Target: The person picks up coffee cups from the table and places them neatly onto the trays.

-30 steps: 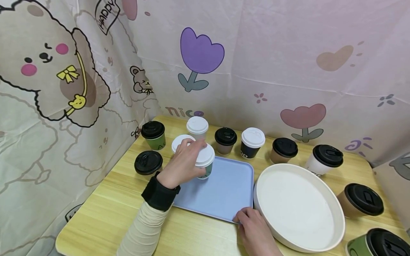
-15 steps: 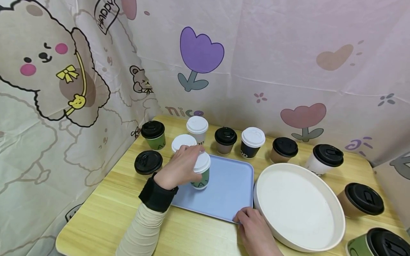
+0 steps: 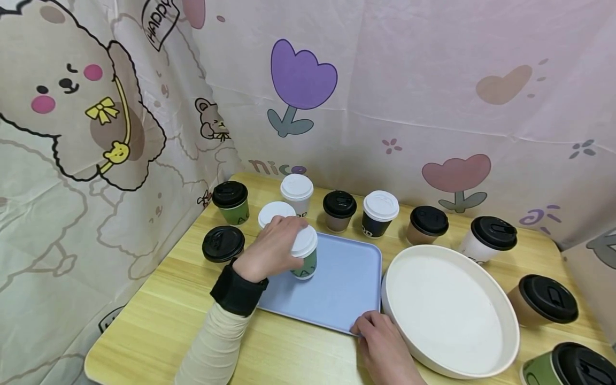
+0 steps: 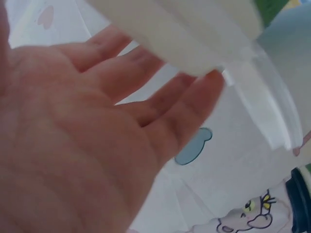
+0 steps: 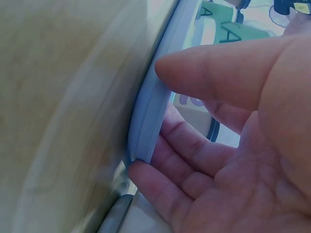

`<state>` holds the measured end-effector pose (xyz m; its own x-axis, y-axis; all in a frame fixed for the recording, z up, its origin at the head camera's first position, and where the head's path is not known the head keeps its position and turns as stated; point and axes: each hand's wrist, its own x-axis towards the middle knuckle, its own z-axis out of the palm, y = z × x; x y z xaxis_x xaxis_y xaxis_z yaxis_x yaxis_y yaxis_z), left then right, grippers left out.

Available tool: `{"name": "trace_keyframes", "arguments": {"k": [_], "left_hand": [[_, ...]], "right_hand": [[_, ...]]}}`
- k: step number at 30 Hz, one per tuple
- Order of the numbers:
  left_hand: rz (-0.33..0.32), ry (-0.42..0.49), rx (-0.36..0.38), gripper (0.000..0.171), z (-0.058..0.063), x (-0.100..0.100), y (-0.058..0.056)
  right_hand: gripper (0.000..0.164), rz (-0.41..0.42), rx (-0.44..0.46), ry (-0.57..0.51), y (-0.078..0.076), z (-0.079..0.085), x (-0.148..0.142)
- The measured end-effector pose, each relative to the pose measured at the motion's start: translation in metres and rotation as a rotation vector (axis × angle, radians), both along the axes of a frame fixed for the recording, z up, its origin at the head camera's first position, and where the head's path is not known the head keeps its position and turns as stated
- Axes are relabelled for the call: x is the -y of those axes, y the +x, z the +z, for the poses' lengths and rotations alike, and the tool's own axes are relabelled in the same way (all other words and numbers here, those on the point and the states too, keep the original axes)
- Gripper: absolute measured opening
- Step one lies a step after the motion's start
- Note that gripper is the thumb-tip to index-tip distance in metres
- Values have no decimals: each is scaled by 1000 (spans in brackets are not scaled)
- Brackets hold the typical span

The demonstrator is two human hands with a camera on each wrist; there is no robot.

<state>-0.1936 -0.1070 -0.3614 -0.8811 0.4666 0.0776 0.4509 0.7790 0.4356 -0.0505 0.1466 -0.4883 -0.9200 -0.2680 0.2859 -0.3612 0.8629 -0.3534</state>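
In the head view my left hand [image 3: 276, 248] grips a green-and-white paper coffee cup [image 3: 304, 265] with a white lid, upright over the left part of a blue tray [image 3: 339, 289]. Thumb and fingers come round the cup near its lid, and the hand covers its left side. The left wrist view shows the white lid [image 4: 269, 97] close up at the fingertips. My right hand [image 3: 382, 342] holds the tray at its near right corner. In the right wrist view the thumb [image 5: 194, 70] lies against the tray edge [image 5: 153, 109], with the other fingers curled by it.
A white-lidded cup [image 3: 276, 213] stands just behind my left hand, with a black-lidded cup [image 3: 223, 244] to its left. Several lidded cups line the table's back and right side. A round white tray [image 3: 449, 315] sits right beside the blue one.
My left hand has brought the cup a little toward me and slightly left over the tray; within the last half second it shifted back slightly. The right hand stays at the tray corner.
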Motion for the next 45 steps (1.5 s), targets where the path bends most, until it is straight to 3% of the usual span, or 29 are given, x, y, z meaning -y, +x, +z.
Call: {"name": "trace_keyframes", "arguments": {"k": [11, 23, 33, 45], "left_hand": [[-18, 77, -35, 66, -6, -6, -7], [-51, 70, -61, 66, -10, -9, -11], [-8, 21, 78, 73, 0, -4, -1], [84, -150, 208, 88, 7, 2, 8]], "right_hand": [[31, -10, 44, 13, 0, 2, 0], [30, -15, 52, 13, 0, 3, 1], [29, -11, 60, 17, -1, 2, 1], [29, -11, 34, 4, -1, 1, 1]]}}
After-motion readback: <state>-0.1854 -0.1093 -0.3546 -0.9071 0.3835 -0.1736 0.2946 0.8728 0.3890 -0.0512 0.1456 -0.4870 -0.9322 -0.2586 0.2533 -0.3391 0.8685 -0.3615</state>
